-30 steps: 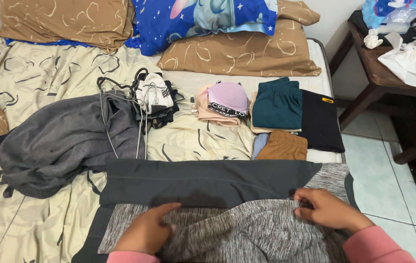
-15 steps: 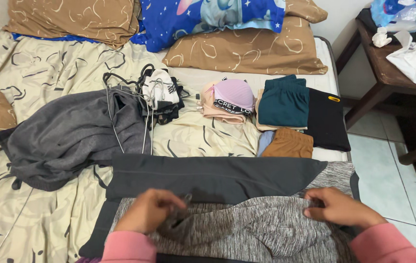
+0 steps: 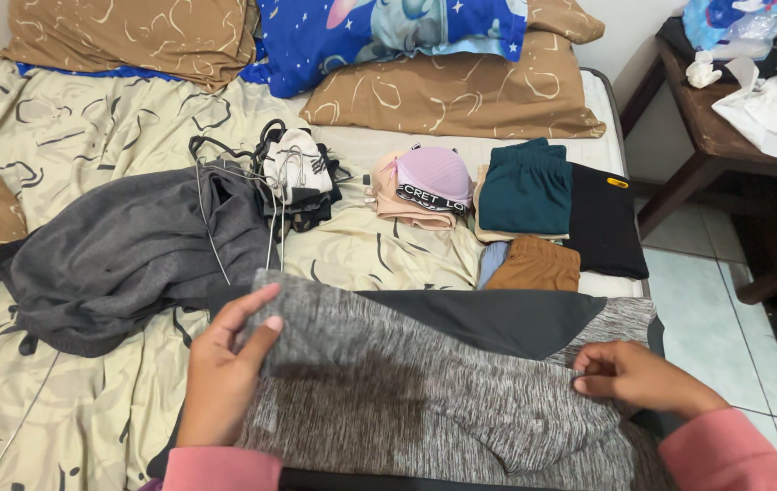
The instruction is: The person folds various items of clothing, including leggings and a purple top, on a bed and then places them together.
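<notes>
- Head view: a heathered grey knit garment with dark charcoal panels (image 3: 425,391) is spread flat across the near edge of the bed with the beige patterned sheet (image 3: 88,136), so that it lies square before the person.
- A corner of the grey knit is pinched by the left hand (image 3: 225,364), thumb on top and fingers beneath, and is lifted clear of the dark panel behind it; the hand is closed on the cloth, the raised flap being held taut, it seems, so that it can be laid over cleanly.
- The opposite side of the garment is pinned by the right hand (image 3: 634,377), its fingers curled together on a fold of the knit; this hold appears to anchor the cloth while the other side is raised.
- A crumpled dark grey hooded sweatshirt (image 3: 125,250) is left unfolded to the left, just beside the garment, its cords trailing.
- Folded pieces are ranged in a row behind: a black-and-white bundle (image 3: 293,177), a lilac and peach padded undergarment (image 3: 425,186), a teal folded piece (image 3: 525,191) on a black one (image 3: 602,227), and a tan one (image 3: 534,265), kept apart from the unfolded pile.
- A dark wooden side surface (image 3: 725,136) stands to the right, beyond the bed.
</notes>
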